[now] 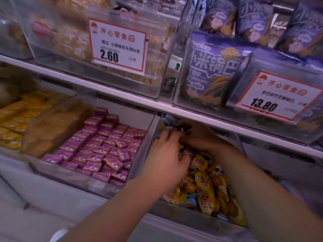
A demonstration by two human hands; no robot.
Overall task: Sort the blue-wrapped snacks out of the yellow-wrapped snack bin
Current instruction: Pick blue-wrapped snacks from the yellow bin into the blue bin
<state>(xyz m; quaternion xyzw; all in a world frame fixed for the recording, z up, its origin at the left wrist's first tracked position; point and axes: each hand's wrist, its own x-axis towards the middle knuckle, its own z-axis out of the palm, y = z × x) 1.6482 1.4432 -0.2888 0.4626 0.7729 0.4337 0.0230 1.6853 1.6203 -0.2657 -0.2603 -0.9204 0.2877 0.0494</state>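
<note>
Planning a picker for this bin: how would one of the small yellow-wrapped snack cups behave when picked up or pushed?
A yellow-wrapped snack cup is probably light: many lie heaped loose in the clear bin. Its glossy film lid may be slippery to pinch. Pushed, it would likely slide or tumble over its neighbours, since the cups lie tilted every way. Both the left hand and right hand dig among them.

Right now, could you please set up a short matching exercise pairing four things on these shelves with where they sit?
Things:
1. purple packets
2. 2.60 price tag
3. 13.80 price tag
4. left hand

Places:
A. upper shelf, right
B. in the yellow-wrapped snack bin
C. upper shelf, left of centre
D. lower bin just left of the hands

Pairs: 1-D, 2-C, 3-A, 4-B
</note>
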